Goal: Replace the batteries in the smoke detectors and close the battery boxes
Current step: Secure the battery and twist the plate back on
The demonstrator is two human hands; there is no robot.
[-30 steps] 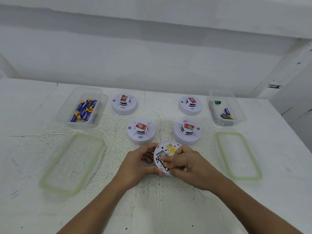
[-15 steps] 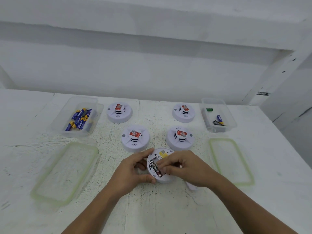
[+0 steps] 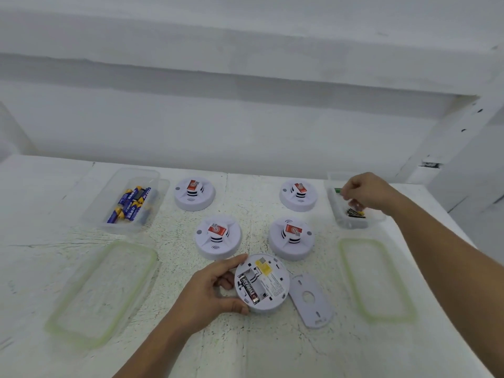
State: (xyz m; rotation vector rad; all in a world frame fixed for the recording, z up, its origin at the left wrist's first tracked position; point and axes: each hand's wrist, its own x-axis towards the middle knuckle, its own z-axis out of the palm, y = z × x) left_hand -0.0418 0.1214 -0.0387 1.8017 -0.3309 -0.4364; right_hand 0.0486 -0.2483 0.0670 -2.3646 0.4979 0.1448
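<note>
An upturned white smoke detector [image 3: 268, 282] lies near the table's front, its battery bay open with one black battery [image 3: 248, 287] in the left slot and the slot beside it empty. My left hand [image 3: 210, 293] grips the detector's left rim. Its loose back cover [image 3: 311, 300] lies just to the right. My right hand [image 3: 365, 192] reaches into the far-right clear box [image 3: 354, 223], fingertips pinched on a black battery [image 3: 354, 212] low inside it. A green battery [image 3: 337, 190] lies at that box's far end. Blue batteries [image 3: 131, 204] fill the far-left clear box [image 3: 109, 225].
Several other detectors sit face up: two in the back row [image 3: 194, 195] [image 3: 298, 194], two nearer [image 3: 218, 237] [image 3: 291, 237]. Green-rimmed lids lie at front left [image 3: 101, 293] and front right [image 3: 376, 279]. A white wall runs behind the table.
My right hand left the detector's battery bay and travelled to the far-right box. One battery slot now stands empty, and the back cover is uncovered. My left hand kept its hold.
</note>
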